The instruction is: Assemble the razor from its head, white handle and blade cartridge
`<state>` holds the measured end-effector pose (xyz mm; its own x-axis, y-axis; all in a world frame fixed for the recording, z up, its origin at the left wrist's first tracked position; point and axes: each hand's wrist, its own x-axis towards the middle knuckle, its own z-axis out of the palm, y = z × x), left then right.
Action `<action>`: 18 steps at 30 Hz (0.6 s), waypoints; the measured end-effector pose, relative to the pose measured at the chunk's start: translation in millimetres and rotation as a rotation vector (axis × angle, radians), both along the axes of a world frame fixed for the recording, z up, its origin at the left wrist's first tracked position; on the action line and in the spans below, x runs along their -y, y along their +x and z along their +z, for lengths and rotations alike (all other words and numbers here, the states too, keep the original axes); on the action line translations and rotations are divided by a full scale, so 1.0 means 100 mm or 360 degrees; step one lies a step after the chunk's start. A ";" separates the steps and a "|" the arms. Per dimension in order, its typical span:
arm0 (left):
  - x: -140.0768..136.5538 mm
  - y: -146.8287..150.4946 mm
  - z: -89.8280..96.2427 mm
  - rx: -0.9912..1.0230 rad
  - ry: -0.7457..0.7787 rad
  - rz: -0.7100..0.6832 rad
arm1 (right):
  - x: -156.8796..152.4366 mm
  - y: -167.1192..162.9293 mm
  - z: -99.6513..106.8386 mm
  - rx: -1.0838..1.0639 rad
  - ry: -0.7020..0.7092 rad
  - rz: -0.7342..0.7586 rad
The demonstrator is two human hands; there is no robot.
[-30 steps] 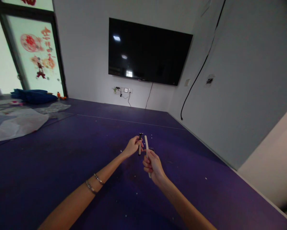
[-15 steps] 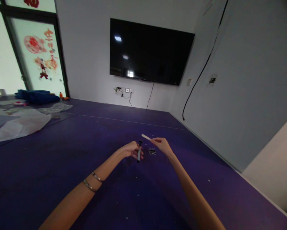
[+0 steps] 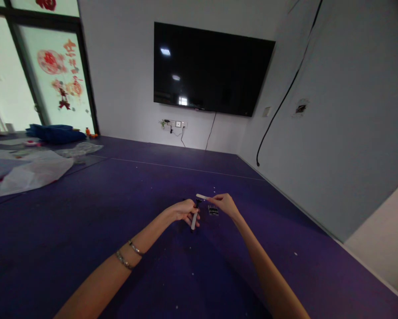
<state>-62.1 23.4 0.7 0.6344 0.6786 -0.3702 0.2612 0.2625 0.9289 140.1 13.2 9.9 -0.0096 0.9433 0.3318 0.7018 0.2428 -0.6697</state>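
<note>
My left hand (image 3: 186, 211) is closed on a razor (image 3: 195, 218) with a grey handle and a dark head at its upper end. In my right hand (image 3: 224, 203), a flat, pale stick (image 3: 203, 196) is pinched between thumb and fingers and points left. The stick's free end lies right at the razor's head; whether they touch I cannot tell. Just below my right hand, a small clear pack with dark pieces (image 3: 213, 211) rests on the purple surface (image 3: 146, 274).
White plastic sheeting (image 3: 39, 170) and a dark blue cloth bundle (image 3: 57, 134) lie at the far left. Small white specks dot the surface. A black cable (image 3: 278, 110) hangs down the right wall. A television (image 3: 212, 71) is mounted on the back wall.
The stick has come down from above the razor to its head and now lies flatter. The razor tilts slightly more. The whole view has shifted a little.
</note>
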 end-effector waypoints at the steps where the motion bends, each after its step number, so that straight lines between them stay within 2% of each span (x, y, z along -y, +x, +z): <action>1: 0.00 0.00 0.00 0.0006 0.0006 0.0003 | -0.01 0.01 0.00 -0.0016 -0.0037 0.0062; 4: 0.00 0.01 -0.02 0.0009 0.0006 -0.0002 | -0.01 0.02 0.01 -0.0030 -0.0102 0.0127; 9: -0.02 0.00 -0.04 -0.0037 -0.0014 0.0022 | -0.01 0.02 0.03 0.0023 -0.0078 0.0008; 13: -0.03 -0.01 -0.05 -0.0012 -0.0009 0.0028 | 0.00 0.02 0.04 0.0019 -0.0128 0.0088; 18: -0.03 -0.01 -0.05 0.0003 -0.0023 0.0023 | 0.00 0.03 0.02 -0.0005 -0.0068 -0.0016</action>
<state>-63.5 26.0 -4.1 0.6249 0.6826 -0.3788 0.2557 0.2795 0.9255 143.6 13.0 12.2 0.0009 0.9567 0.2910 0.7021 0.2066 -0.6814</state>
